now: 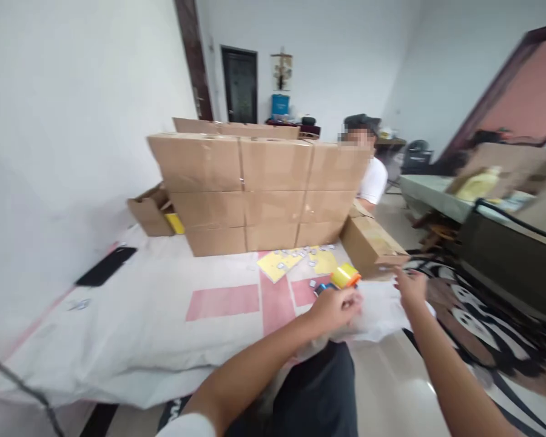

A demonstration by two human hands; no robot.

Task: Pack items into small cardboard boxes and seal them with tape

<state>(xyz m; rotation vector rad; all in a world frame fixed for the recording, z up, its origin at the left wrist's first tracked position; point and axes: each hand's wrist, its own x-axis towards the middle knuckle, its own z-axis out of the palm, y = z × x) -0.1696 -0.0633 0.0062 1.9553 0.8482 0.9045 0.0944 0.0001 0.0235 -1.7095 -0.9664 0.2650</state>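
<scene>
Nearest, the left hand (339,308) has curled fingers and the right hand (412,287) bent ones; blur hides whether either pinches the whitish plastic sheet (378,308) between them. The tape dispenser (346,276), with its yellow roll, lies on the bench (155,328) just beyond the left hand, the nearer one, its length running roughly left to right. Farther off are yellow cards (275,266), a long box (373,246) at right, then stacked boxes (273,209).

Stacked cartons (273,203) block the way forward, but the white sheet (155,346) leaves room leftward.
</scene>
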